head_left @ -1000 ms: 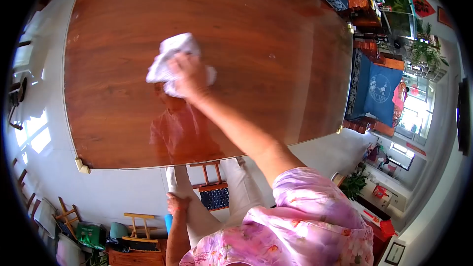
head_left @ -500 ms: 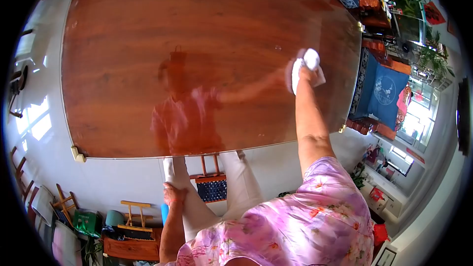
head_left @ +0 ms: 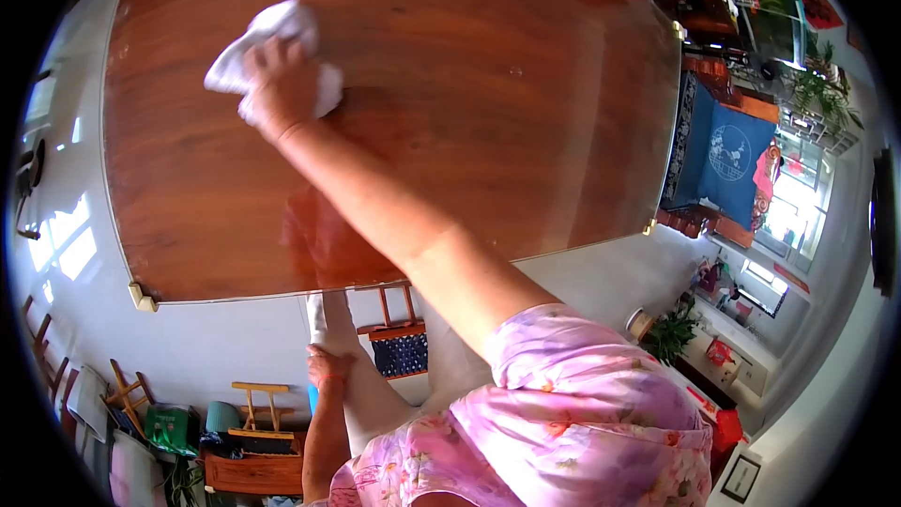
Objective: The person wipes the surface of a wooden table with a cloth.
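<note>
A white cloth (head_left: pixel 310 28) lies bunched on the glossy brown wooden table (head_left: pixel 469 160), towards its far left. My right hand (head_left: pixel 282 84) presses down on the cloth with bent fingers gripping it, the arm stretched across the tabletop and a little blurred. Below the table's near edge, my left hand (head_left: pixel 328 366) rests on my trouser leg (head_left: pixel 366 385) by the knee, holding no object that I can see. Part of its fingers is hard to make out.
Pale corner guards (head_left: pixel 143 297) sit on the table's corners. A small stool (head_left: pixel 399 347) with a dark patterned seat stands beneath the near edge. Wooden chairs and a green bag (head_left: pixel 174 430) are at lower left. A blue-cushioned seat (head_left: pixel 732 155) stands at right.
My right hand has swept the cloth from the right side of the table across to the far left. My left hand stays on my leg.
</note>
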A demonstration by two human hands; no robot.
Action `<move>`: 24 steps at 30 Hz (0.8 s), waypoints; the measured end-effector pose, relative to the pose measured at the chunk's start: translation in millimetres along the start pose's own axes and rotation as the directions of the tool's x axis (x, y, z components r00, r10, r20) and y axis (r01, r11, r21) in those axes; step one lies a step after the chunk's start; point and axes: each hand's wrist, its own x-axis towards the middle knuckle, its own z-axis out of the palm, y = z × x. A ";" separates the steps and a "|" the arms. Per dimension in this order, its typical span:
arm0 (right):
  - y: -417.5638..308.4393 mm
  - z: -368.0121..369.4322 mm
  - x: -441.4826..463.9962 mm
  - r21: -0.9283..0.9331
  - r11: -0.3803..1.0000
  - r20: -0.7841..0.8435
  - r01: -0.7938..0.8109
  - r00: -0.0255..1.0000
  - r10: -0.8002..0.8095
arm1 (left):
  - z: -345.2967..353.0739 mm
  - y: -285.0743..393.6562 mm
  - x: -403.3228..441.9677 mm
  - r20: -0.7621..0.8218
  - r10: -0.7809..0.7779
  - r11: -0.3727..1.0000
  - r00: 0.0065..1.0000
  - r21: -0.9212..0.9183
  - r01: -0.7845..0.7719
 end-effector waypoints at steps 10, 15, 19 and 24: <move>133.3 -103.4 -29.8 -0.087 0.977 0.060 0.195 0.980 -0.190 | -1.7 22.4 -11.9 -0.025 -0.004 0.999 1.000 0.036 0.005; 321.3 -179.2 -58.9 -0.136 0.975 -0.116 -0.174 0.980 0.159 | 2.3 36.7 -14.6 -0.041 -0.037 0.998 0.998 0.055 0.039; 438.4 -262.1 -124.2 -0.275 0.765 -0.168 -0.583 0.812 0.559 | 2.8 43.0 -20.0 -0.023 -0.052 0.997 0.998 0.047 0.053; 495.9 -342.2 -210.2 -0.328 0.197 -0.325 -0.924 0.306 0.895 | 0.9 49.8 -25.7 -0.055 -0.054 0.995 0.997 0.076 0.058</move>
